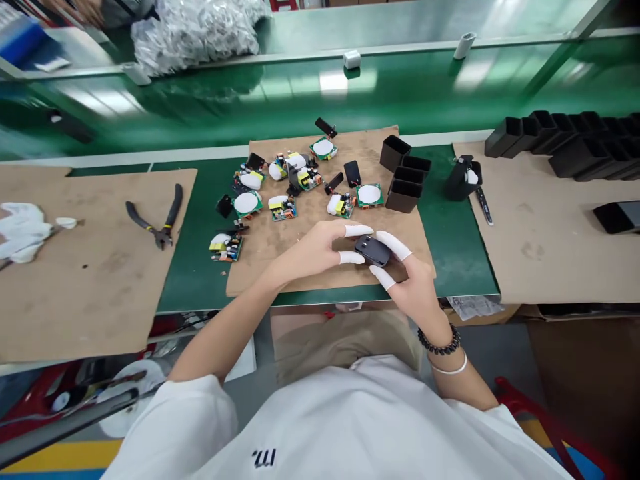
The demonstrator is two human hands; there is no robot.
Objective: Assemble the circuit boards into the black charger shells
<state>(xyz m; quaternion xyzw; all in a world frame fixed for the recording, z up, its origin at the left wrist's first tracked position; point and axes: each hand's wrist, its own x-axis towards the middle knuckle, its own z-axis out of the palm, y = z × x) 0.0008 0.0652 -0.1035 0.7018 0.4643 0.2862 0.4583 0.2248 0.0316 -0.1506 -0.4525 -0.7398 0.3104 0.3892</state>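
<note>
Both hands hold a small black plastic adapter casing [373, 251] above the front of the cardboard sheet [320, 267]. My left hand [327, 248] pinches it from the left, with white finger cots on thumb and finger. From the right, my right hand [414, 277] closes on it with its covered thumb and finger. What is inside the casing is hidden. Behind the hands lie several small circuit boards, among them one with a round white top [370, 195] and one with yellow and white parts [342, 205]. Several empty black casings [403, 189] stand behind my right hand.
Cutting pliers [163, 227] and a white glove [23, 232] lie on the left cardboard. At right are a black holder [463, 180], tweezers [484, 205] and rows of black casings [580, 150]. A green conveyor belt [300, 100] runs behind; plastic bags [200, 33] lie beyond.
</note>
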